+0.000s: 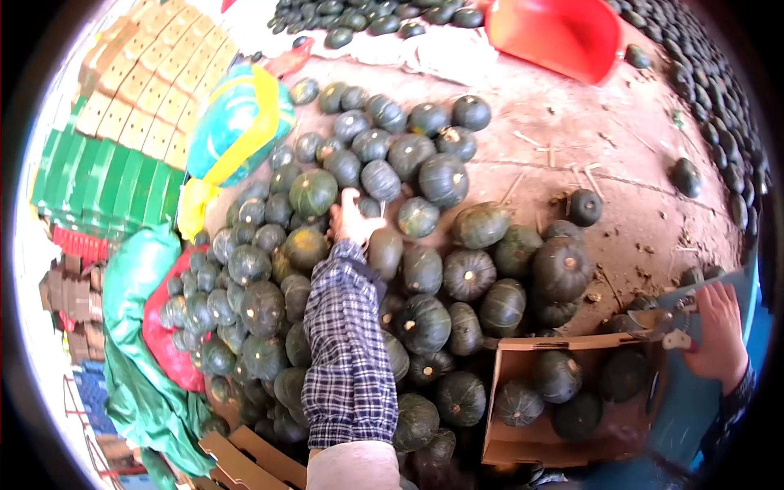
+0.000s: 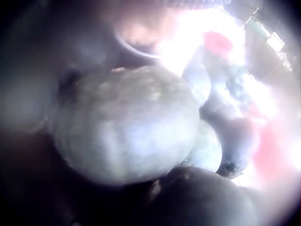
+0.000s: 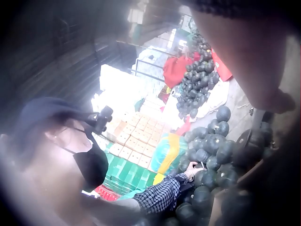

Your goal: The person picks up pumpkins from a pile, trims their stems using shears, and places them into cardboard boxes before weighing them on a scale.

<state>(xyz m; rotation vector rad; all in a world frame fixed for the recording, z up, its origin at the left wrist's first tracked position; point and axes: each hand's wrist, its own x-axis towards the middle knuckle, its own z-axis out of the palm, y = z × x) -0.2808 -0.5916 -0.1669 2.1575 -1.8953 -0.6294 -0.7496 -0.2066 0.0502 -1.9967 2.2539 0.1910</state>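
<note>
My left hand reaches into a heap of dark green pumpkins, its thumb and fingers curved round a small pumpkin. The hand partly hides that pumpkin. Close below the left wrist, a pale-lit, blurred pumpkin fills the left wrist view. Off to the right, my right hand holds shears with metal blades, pointing left above a cardboard box. Several pumpkins lie inside the box. The right wrist view shows the left hand among the pumpkins, with the right hand large and blurred.
Stacked green crates and tan cartons stand at the left, by a turquoise bundle with a yellow strap. A red scoop-shaped container lies at the back. More pumpkins line the right. A cardboard flap sticks up in front.
</note>
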